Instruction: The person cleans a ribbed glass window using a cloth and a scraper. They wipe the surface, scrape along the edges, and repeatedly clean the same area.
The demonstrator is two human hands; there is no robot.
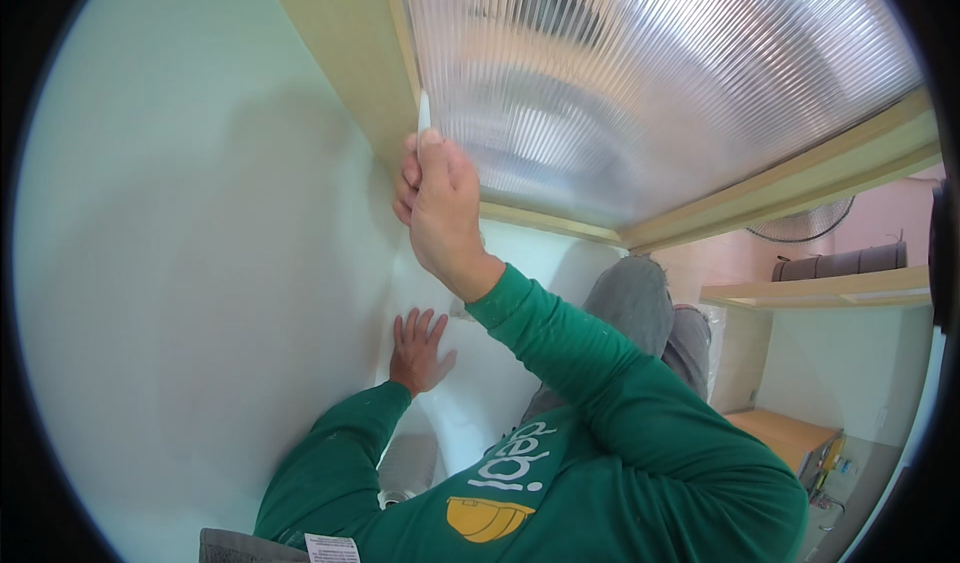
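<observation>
My right hand point(445, 203) is closed around a slim pale piece point(424, 113) with a narrow, pointed end; most of it is hidden in the fist, so its kind cannot be told. Its tip meets the line where the ribbed translucent panel point(600, 93) joins the light wooden frame point(350, 53). Lower down, my left hand point(420, 353) lies with fingers spread on a white surface, close to the corner by the pale wall point(180, 263). It holds nothing.
The wall rises along my left side. A wooden rail point(780, 173) edges the panel at the right. Beyond it are a shelf point(820, 291) bearing a dark grey roll-like object point(840, 262), a wire fan guard point(800, 223), and an orange-brown box-like piece point(785, 433) lower down.
</observation>
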